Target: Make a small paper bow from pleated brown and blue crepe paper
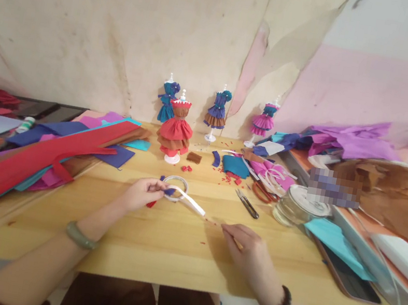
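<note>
My left hand (pixel 143 193), with a green bangle on its wrist, pinches one end of a white strip (pixel 189 201). The strip slopes down to the right across a tape roll (pixel 186 183) lying on the wooden table (pixel 155 249). Inside the ring show dark blue scraps. My right hand (pixel 246 244), with a black bead bracelet, is closed low over the table, right of the strip's free end. Whatever its fingertips pinch is too small to name. Tiny red bits lie between the strip and that hand.
Small dress forms, one in a red and brown dress (pixel 176 129), stand at the back. Thread snips (pixel 248 204), a glass jar (pixel 292 207) and a phone (pixel 348 275) lie right. Coloured sheets (pixel 49 157) are piled left.
</note>
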A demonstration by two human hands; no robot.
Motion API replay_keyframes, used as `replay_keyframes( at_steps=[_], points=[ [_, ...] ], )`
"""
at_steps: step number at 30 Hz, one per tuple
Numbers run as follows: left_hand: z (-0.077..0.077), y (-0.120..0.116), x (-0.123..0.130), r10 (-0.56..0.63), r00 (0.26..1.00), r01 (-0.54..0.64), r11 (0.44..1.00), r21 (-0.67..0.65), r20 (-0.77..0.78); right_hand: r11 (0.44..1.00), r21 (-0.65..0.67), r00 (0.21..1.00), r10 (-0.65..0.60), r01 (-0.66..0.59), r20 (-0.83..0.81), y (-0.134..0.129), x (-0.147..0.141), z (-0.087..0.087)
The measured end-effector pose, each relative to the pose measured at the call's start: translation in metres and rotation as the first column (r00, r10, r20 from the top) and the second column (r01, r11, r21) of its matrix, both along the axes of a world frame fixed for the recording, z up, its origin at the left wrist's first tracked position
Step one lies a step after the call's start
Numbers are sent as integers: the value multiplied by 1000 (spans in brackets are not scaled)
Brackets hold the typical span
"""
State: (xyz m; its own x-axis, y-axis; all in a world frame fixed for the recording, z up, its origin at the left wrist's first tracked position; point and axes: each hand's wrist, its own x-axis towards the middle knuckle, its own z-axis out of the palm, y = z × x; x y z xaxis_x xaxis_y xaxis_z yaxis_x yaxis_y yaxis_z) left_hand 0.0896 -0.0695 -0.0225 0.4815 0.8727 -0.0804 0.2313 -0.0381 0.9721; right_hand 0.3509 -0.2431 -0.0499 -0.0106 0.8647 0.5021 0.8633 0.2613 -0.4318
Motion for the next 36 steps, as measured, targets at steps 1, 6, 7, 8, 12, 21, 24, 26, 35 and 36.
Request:
replay_keyframes(
  at_steps=[1,6,7,8,12,21,24,26,35,36],
  points=[
    [-1,0,-1,36,997,-33,999,-35,73,1000,18,1000,-2,2,-8,-2,-3,-2],
    [-5,4,-17,229,872,-116,955,-273,432,993,99,998,-55,59,-41,-8,-14,-14],
    [-5,5,-23,264,835,-123,944,-305,482,991,112,997,-69,73,-39,-8,-14,-17],
    [-4,7,-29,292,803,-130,937,-325,520,989,121,996,-84,88,-34,-9,-15,-19],
    [6,-1,-49,383,748,-189,906,-380,542,980,136,990,-143,144,-20,-13,-18,-21],
    [-4,-135,-4,234,910,-41,872,-487,343,990,141,999,6,-2,-32,-31,-61,-14],
    [-14,-157,11,304,877,-75,851,-520,371,992,108,998,65,-62,-25,-33,-75,-15],
    [-18,-160,15,306,864,-54,846,-530,401,992,95,996,82,-79,-27,-32,-82,-16],
    [-28,-155,12,209,929,-84,923,-376,305,991,93,992,102,-95,-74,-29,-90,-18],
    [-28,-155,12,199,937,-89,931,-355,287,991,95,992,102,-94,-77,-28,-90,-18]
  ],
)
